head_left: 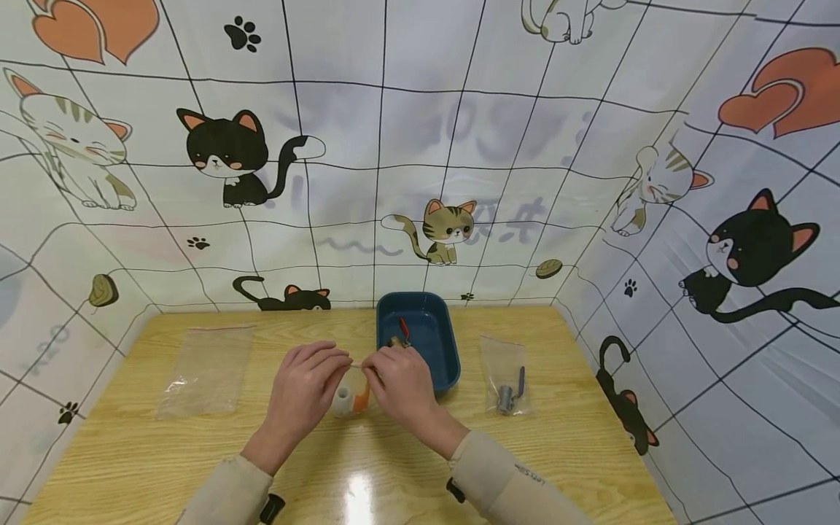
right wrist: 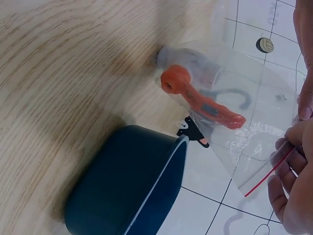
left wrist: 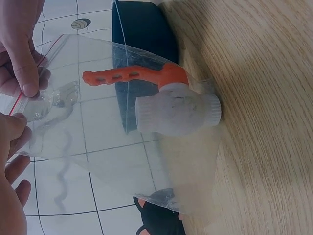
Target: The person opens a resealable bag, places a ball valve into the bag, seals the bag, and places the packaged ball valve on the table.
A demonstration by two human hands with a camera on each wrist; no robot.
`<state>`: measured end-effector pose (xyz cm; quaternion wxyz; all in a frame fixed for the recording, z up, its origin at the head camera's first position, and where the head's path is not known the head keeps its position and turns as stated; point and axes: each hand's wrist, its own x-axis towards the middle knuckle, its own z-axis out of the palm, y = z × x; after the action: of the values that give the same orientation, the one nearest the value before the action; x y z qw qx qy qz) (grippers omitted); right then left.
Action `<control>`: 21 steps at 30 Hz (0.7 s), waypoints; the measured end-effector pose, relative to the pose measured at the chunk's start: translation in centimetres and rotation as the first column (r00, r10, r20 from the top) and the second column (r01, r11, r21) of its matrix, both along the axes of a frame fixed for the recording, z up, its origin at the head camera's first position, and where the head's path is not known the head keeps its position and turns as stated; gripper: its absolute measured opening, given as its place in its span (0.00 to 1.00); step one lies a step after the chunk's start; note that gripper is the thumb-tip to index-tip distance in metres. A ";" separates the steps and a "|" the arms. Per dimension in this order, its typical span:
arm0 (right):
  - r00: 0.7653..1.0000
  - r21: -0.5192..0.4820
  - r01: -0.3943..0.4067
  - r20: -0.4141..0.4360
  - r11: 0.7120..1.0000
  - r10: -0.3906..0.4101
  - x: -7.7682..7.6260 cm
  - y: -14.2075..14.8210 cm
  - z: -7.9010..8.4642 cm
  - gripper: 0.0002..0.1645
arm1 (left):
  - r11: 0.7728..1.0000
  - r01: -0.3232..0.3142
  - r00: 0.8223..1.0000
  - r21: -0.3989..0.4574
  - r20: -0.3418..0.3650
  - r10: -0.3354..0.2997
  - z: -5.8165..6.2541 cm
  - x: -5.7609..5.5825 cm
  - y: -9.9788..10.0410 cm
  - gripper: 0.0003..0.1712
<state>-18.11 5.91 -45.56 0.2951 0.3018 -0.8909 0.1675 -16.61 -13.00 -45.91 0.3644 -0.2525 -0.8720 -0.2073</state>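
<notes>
**Two hands pinching the zip edge of a bagged valve**

Near the middle of the head view, just below centre, the left hand (head_left: 305, 386) and the right hand (head_left: 403, 383) each pinch the top edge of a clear bag (left wrist: 112, 147) between thumb and fingers, close beside each other. The valve (left wrist: 173, 110), white with an orange handle (left wrist: 127, 74), sits inside at the bottom of the bag, right of centre in the left wrist view. Its handle reaches up toward the red zip line (right wrist: 269, 176), seen at the lower right of the right wrist view. Whether the zip is joined or parted I cannot tell.

To work this edge well, I would keep both pinches right on the zip and hold the line straight and lightly taut, moving along it in short stretches. The valve looks heavy for thin film, so its weight is best kept low, near the table (head_left: 131, 452), with the handle clear of the zip. The blue tray (head_left: 454, 343), behind the right hand, could catch the bag if it swings.
</notes>
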 end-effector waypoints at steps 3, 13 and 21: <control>1.000 0.002 -0.005 0.018 1.000 0.005 0.0 0.0 0.1 0.03 | 1.000 -0.003 1.000 0.005 -0.009 0.003 -0.1 -0.1 0.0 0.06; 0.999 0.000 -0.008 0.039 1.000 0.008 -0.1 0.4 0.1 0.04 | 1.000 -0.012 1.000 0.010 -0.010 0.012 0.1 -0.1 -0.1 0.06; 1.000 0.007 -0.008 0.024 1.000 0.008 0.0 0.7 0.0 0.02 | 1.000 -0.005 1.000 0.020 -0.010 0.006 0.2 0.0 -0.2 0.06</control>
<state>-18.16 6.58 -45.53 0.2828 0.3043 -0.8938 0.1689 -16.65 -13.18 -45.70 0.3718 -0.2475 -0.8688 -0.2136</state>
